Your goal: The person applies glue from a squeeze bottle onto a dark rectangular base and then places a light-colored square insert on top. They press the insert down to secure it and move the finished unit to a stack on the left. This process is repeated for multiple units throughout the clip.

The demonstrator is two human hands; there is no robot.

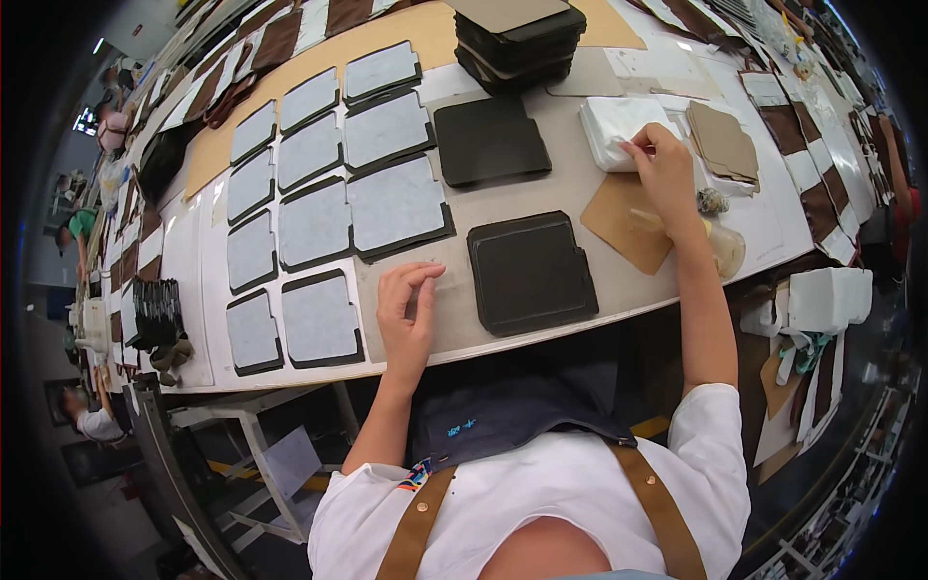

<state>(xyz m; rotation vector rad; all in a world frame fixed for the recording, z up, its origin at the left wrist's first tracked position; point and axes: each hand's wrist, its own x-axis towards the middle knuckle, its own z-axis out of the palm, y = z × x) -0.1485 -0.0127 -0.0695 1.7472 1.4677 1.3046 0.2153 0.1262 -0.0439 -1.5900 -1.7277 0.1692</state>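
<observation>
My right hand reaches to a stack of white sheets, its thumb and fingertips pinched at the corner of a top sheet. My left hand is loosely curled above the table, thumb and fingers apart, holding nothing. Between my hands, near the front edge, lies a black panel with a notched side. Another black panel lies behind it. To the left, several black panels topped with pale grey sheets are laid out in rows; the nearest ones lie beside my left hand.
A tall pile of black panels stands at the back. Brown card pieces lie right of the white stack, and a tan sheet lies under my right forearm. A clear plastic cup sits near the table's right edge. People work at far left.
</observation>
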